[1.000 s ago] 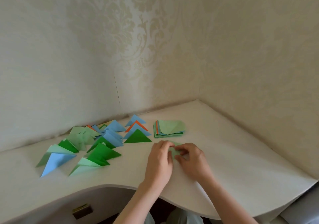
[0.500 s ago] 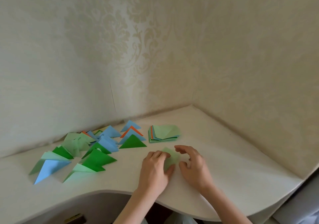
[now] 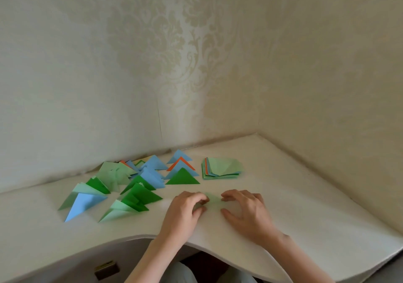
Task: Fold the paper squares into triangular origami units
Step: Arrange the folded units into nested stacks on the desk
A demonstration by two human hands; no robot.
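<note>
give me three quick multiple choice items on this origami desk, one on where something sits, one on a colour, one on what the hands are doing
1. Where is the stack of unfolded squares relative to the folded triangles?
A. right of them
B. left of them
C. under the desk

2. What colour is the triangle nearest that stack's front corner?
A. orange
B. dark green
C. yellow

3. What are the hands doing?
A. hanging off the desk
B. lifting the stack
C. working a pale green paper on the desk

Answers: 1 A, the stack lies right of the spread triangles. 2 B, it is dark green. 3 C, the left hand and right hand both rest fingertips on the paper between them.
</note>
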